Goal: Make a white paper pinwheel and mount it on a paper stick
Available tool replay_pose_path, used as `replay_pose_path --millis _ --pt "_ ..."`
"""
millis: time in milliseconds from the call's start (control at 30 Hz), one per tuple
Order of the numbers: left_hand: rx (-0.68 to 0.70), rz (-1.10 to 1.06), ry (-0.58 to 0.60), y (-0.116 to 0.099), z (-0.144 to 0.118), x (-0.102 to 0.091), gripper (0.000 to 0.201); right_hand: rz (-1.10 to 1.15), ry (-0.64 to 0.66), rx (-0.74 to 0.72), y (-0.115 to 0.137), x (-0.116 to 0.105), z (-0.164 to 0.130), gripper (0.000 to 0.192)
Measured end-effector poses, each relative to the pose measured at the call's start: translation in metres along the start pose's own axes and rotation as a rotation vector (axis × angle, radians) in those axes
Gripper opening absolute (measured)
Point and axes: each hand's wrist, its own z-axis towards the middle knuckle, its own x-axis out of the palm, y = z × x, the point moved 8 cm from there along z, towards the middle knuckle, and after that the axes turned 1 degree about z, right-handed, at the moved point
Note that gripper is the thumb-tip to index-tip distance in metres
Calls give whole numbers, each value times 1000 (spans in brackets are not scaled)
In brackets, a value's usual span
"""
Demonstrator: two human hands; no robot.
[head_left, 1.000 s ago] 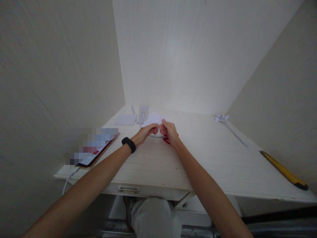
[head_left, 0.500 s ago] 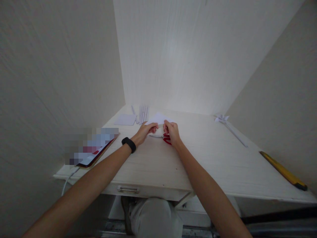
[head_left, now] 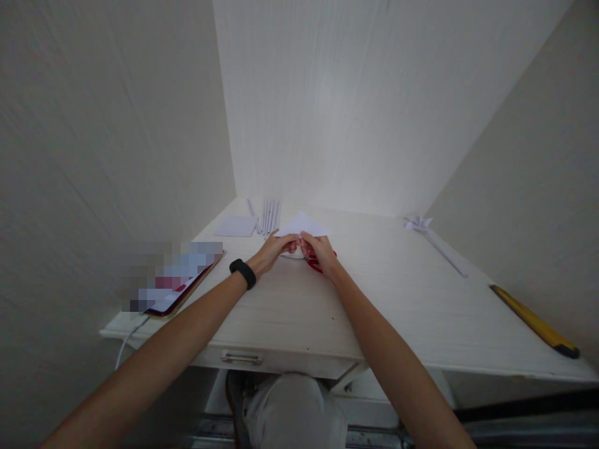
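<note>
A white sheet of paper [head_left: 302, 224] shows as a triangle, one corner pointing away from me, above both hands. My left hand [head_left: 281, 246], below a black wristband, pinches the paper's near edge. Beside it my right hand [head_left: 318, 247] grips the same edge, and the two sets of fingertips nearly touch. Scissors with red handles [head_left: 314, 265] lie on the desk beneath my hands, their blades pointing left and partly hidden. Several thin white paper sticks [head_left: 271, 215] and a stack of white paper [head_left: 236, 226] are beyond my left hand.
A phone or tablet [head_left: 175, 305], partly blurred out, stands at the left with a white cable [head_left: 124, 349]. On the right lie a paper pinwheel on a stick [head_left: 440, 248] and a yellow cutter-like tool [head_left: 533, 321]. Walls enclose the white desk [head_left: 397, 312] on three sides.
My right hand has moved left, its fingers now close to my left hand's on the paper's edge. The paper's triangle shows more fully. My left hand has barely moved.
</note>
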Motion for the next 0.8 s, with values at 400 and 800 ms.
replay_pose_path --millis 400,800 --pt "13 19 -87 -5 -1 -9 22 -63 -141 -12 6 -12 0 32" --pt "9 39 -98 -8 0 -9 21 -64 -204 -1 3 -17 -1 31"
